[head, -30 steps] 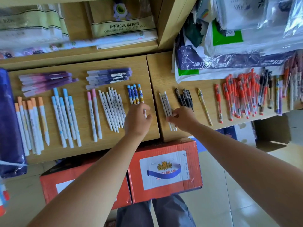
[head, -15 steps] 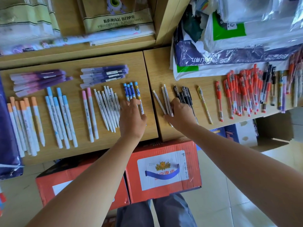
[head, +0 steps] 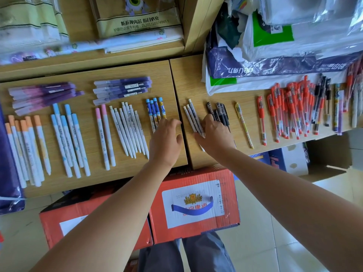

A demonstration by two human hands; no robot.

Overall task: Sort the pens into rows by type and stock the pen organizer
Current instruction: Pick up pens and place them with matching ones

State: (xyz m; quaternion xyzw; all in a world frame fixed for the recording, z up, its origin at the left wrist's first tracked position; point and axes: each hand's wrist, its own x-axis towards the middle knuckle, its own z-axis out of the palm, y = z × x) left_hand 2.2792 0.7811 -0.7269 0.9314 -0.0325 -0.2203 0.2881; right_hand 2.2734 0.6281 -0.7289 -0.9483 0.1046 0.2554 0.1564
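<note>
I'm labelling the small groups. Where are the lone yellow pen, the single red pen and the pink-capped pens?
lone yellow pen (head: 244, 125), head view, mid barrel.
single red pen (head: 262, 120), head view, mid barrel.
pink-capped pens (head: 102, 138), head view, left pen's white barrel.

— Where are the person's hands resting?
— The left hand is lying flat over the blue cartoon pens' lower ends; the right hand is pressing on the white pens, just beside the black pens.

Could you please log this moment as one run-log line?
left hand: at blue patterned pens | right hand: rests on white pens | stage: sorting rows
</note>
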